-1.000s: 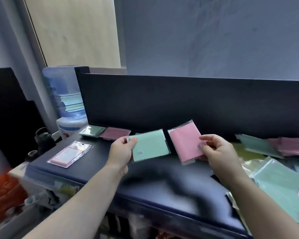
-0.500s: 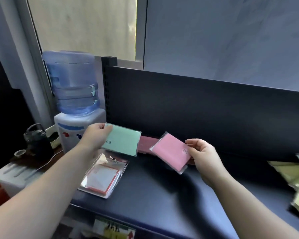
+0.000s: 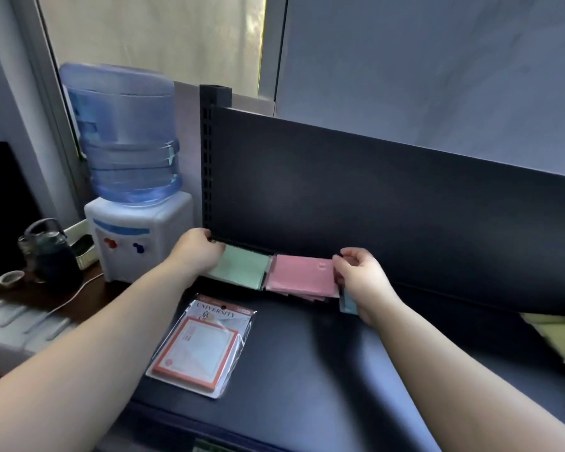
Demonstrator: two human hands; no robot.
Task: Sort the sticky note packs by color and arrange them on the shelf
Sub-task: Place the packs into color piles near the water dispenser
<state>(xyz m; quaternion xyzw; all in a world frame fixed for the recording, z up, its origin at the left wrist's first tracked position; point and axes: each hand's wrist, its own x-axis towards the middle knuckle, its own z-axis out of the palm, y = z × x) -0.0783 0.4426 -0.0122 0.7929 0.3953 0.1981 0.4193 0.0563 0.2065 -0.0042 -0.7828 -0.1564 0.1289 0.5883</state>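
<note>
Both packs have come down onto the shelf (image 3: 323, 353), mid-frame against its back panel (image 3: 372, 197). My left hand (image 3: 197, 252) grips the green pack (image 3: 242, 267) by its left edge; my right hand (image 3: 361, 278) pinches the pink pack (image 3: 302, 272) just beside it.

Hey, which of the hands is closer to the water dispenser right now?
Left. The left hand holds the green sticky note pack just right of the water dispenser; the right hand is farther right, pinching the pink pack at its right edge.
</note>
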